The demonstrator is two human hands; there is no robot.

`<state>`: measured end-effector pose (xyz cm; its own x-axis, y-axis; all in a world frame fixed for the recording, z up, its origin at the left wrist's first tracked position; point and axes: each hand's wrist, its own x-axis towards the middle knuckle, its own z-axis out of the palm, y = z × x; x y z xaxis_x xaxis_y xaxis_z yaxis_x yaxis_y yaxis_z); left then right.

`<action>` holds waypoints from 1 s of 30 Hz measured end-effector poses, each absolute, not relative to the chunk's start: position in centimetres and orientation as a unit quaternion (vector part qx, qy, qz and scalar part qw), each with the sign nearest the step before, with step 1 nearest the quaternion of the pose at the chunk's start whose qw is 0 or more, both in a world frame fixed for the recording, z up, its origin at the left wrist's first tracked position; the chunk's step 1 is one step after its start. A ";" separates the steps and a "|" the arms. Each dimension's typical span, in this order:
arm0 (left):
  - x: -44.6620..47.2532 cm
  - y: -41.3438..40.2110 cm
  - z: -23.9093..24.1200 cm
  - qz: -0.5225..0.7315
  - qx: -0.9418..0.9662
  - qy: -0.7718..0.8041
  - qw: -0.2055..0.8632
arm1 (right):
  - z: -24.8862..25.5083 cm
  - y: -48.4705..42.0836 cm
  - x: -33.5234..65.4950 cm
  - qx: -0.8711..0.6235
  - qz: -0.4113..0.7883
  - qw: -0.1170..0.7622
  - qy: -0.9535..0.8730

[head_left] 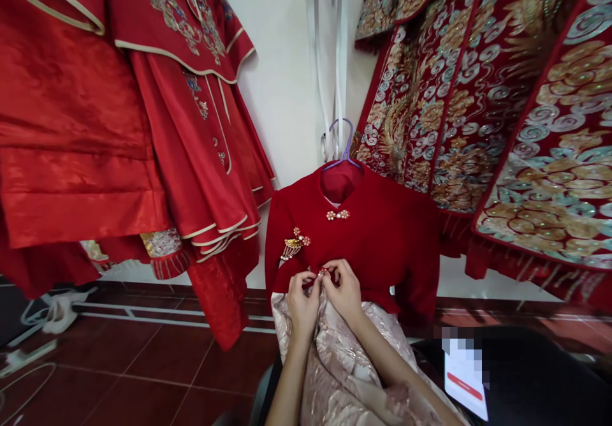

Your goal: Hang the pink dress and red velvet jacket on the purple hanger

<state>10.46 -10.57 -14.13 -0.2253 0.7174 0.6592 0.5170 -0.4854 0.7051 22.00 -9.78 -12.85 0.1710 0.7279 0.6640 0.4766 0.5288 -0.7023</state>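
Note:
A dark red long-sleeved jacket [363, 235] hangs in front of me on a purple hanger [345, 152]. A pearl-and-gold fastener [337, 215] sits below its collar, and a gold fan-shaped brooch with bead tassels [292, 246] is on its left side. My left hand [303, 301] and my right hand [343, 291] meet at the jacket's lower front. Their fingertips pinch a small beaded fastener [321, 273] between them. Pale pink shiny brocade fabric [335, 349] hangs below the jacket, under my forearms.
Red robes with cream piping [186, 94] hang at the left, and heavily embroidered red garments [459, 113] at the right. White straps [335, 62] rise above the hanger. A lit phone [465, 381] lies on a black surface. White shoes [60, 311] stand by a low metal rail [167, 321].

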 end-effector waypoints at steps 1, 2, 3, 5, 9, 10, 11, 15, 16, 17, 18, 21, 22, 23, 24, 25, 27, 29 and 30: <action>10.5 -10.5 -14.1 0.603 0.616 0.500 0.088 | -12.9 -9.8 22.0 -0.473 0.104 0.601 -0.636; 10.5 -10.5 -14.1 0.603 0.616 0.499 0.093 | -12.9 -9.8 22.0 -0.471 0.104 0.601 -0.637; 10.6 -10.5 -14.1 0.603 0.617 0.496 0.096 | -12.9 -9.7 22.0 -0.470 0.104 0.601 -0.638; 10.6 -10.5 -14.1 0.606 0.619 0.489 0.098 | -12.9 -9.7 21.9 -0.470 0.103 0.601 -0.638; 10.7 -10.9 -14.1 0.619 0.618 0.472 0.109 | -13.0 -9.8 22.0 -0.464 0.099 0.608 -0.637; 10.6 -11.0 -14.0 0.624 0.613 0.469 0.122 | -13.0 -9.9 22.1 -0.455 0.101 0.610 -0.641; 10.5 -10.9 -13.8 0.632 0.604 0.465 0.141 | -13.1 -9.9 22.1 -0.443 0.104 0.613 -0.646; 9.7 -9.0 -12.0 0.689 0.522 0.443 0.237 | -13.5 -10.2 22.4 -0.398 0.120 0.633 -0.653; 9.5 -8.3 -11.3 0.698 0.507 0.433 0.262 | -13.5 -10.2 22.5 -0.397 0.123 0.636 -0.650; 9.4 -7.5 -10.5 0.701 0.497 0.420 0.291 | -13.6 -10.2 22.5 -0.399 0.127 0.636 -0.648; 9.4 -6.8 -9.8 0.703 0.484 0.404 0.328 | -13.7 -10.1 22.5 -0.403 0.130 0.636 -0.645; 9.9 -5.5 -7.8 0.703 0.421 0.364 0.443 | -13.8 -10.0 22.5 -0.417 0.138 0.629 -0.642; 10.2 -5.5 -7.3 0.702 0.400 0.345 0.477 | -13.9 -9.9 22.5 -0.421 0.140 0.626 -0.642; 10.4 -5.5 -6.9 0.701 0.383 0.323 0.508 | -13.9 -9.9 22.5 -0.424 0.141 0.623 -0.641; 10.7 -5.7 -6.6 0.700 0.370 0.298 0.533 | -13.9 -9.9 22.4 -0.427 0.142 0.622 -0.641; 10.8 -5.9 -6.4 0.700 0.359 0.274 0.553 | -13.9 -9.9 22.4 -0.430 0.142 0.621 -0.640; 11.0 -6.3 -6.2 0.702 0.337 0.244 0.578 | -13.8 -10.0 22.4 -0.432 0.142 0.619 -0.640; 11.1 -6.3 -6.2 0.706 0.317 0.241 0.585 | -13.7 -10.0 22.4 -0.433 0.142 0.619 -0.639; 11.2 -6.2 -6.3 0.709 0.311 0.244 0.584 | -13.6 -10.0 22.4 -0.433 0.143 0.619 -0.639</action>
